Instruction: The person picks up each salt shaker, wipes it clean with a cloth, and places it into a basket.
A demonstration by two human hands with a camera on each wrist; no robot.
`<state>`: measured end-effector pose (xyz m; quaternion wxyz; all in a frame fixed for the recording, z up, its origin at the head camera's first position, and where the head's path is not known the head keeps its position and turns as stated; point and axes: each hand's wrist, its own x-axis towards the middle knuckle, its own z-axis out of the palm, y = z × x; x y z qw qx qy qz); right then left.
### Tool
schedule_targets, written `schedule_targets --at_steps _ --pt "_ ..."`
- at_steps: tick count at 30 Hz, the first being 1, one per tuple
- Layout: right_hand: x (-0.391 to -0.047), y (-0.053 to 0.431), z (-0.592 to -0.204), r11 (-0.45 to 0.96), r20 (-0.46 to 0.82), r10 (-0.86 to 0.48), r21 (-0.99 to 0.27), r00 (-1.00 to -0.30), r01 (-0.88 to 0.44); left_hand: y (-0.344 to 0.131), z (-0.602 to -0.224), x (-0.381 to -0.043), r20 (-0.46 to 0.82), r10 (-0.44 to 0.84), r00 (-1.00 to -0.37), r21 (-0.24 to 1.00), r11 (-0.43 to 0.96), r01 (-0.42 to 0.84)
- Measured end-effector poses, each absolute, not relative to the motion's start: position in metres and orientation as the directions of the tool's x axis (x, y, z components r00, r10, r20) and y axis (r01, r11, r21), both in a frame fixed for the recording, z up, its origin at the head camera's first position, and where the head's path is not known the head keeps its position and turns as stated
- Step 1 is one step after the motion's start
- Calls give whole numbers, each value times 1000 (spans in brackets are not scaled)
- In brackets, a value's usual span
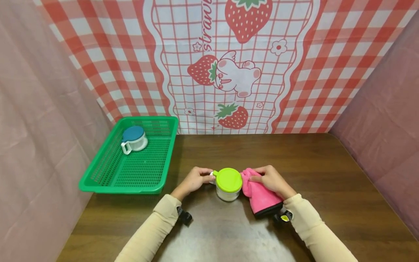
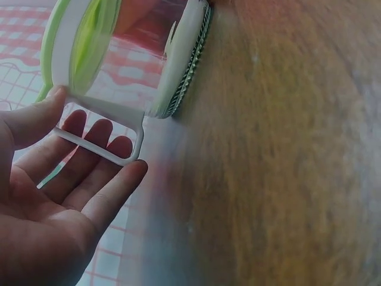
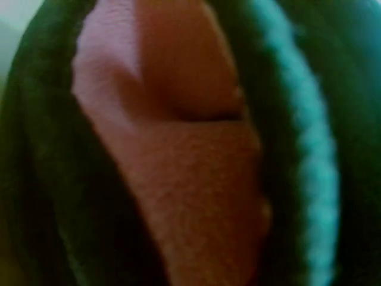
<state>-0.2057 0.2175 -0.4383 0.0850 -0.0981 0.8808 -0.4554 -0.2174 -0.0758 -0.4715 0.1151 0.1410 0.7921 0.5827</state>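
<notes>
A clear lidded jar [image 1: 228, 195] with a lime-green lid [image 1: 229, 180] and a white handle [image 2: 98, 149] stands on the table in front of me. My left hand [image 1: 194, 180] pinches that handle from the left, thumb at its lid end and fingertips along its far side in the left wrist view. On the jar's other side, my right hand [image 1: 272, 180] grips a bunched pink cloth [image 1: 263, 200] with a black edge. The bunched end of the cloth is right at the jar's side. Blurred folds fill the right wrist view and hide the fingers there.
To the left stands a green plastic basket [image 1: 131, 190], holding a similar jar [image 1: 140, 143] with a blue lid. The brown wooden table [image 1: 327, 174] ends at a strawberry-print checked curtain [image 1: 304, 91] behind, with pink drapes [image 1: 383, 120] on both sides.
</notes>
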Motion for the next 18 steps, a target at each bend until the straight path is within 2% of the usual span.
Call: schedule_targets --at_steps 3,9,18 --pt "-202 218 -438 527 -79 -196 -849 -977 -37 -77 -472 -218 -13 359 -933 949 297 101" --pt "-199 213 -436 481 -70 -162 -876 -984 -17 -76 -473 -220 -16 360 -933 943 317 106" --pt "-204 208 -435 510 -75 -156 -860 -985 -15 -76 -470 -218 -2 387 -922 937 322 133"
